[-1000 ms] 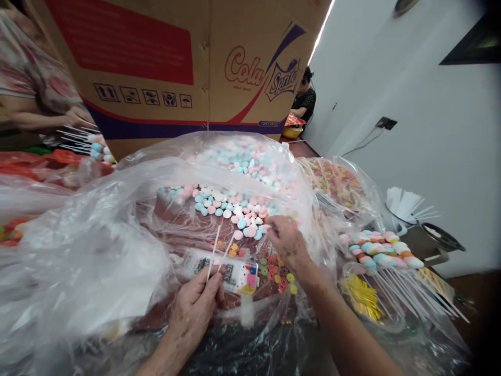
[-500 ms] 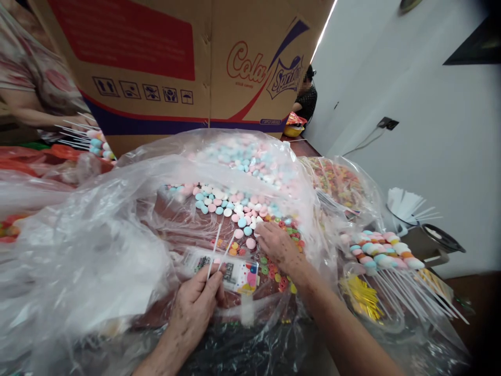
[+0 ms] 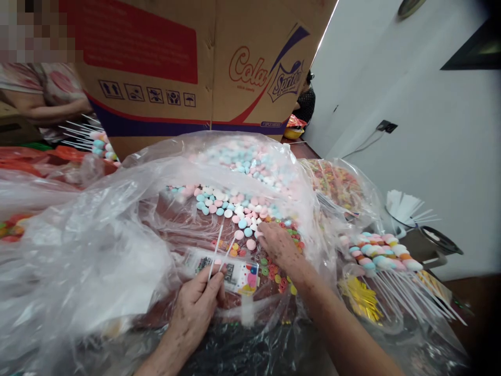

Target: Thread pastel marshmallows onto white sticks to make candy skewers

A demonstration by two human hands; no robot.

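My left hand (image 3: pixel 199 297) is closed around two thin white sticks (image 3: pixel 217 248), which point up and away from me. Beneath them lies a clear printed plastic wrapper (image 3: pixel 230 275) with coloured dots. My right hand (image 3: pixel 279 244) reaches into a pile of pastel round candies (image 3: pixel 230 201) in pink, blue and white. Its fingers are bent and close together at the near edge of the pile; whatever lies between the fingertips is hidden. Small red, green and yellow ring-shaped gummies (image 3: pixel 276 271) are scattered under that wrist, with a few orange ones beside the wrapper.
A large cardboard box (image 3: pixel 211 68) stands behind the clear plastic bag (image 3: pixel 113 209) around the candies. At right are finished candy skewers (image 3: pixel 385 250), gold twist ties (image 3: pixel 362 297), a bundle of white sticks (image 3: pixel 405 206) and a bag of gummies (image 3: pixel 334 180). Other people sit beyond.
The view has shifted slightly. My right fingertips have moved a little at the edge of the candies, while my left hand keeps the sticks in place. The person at far left has shifted.
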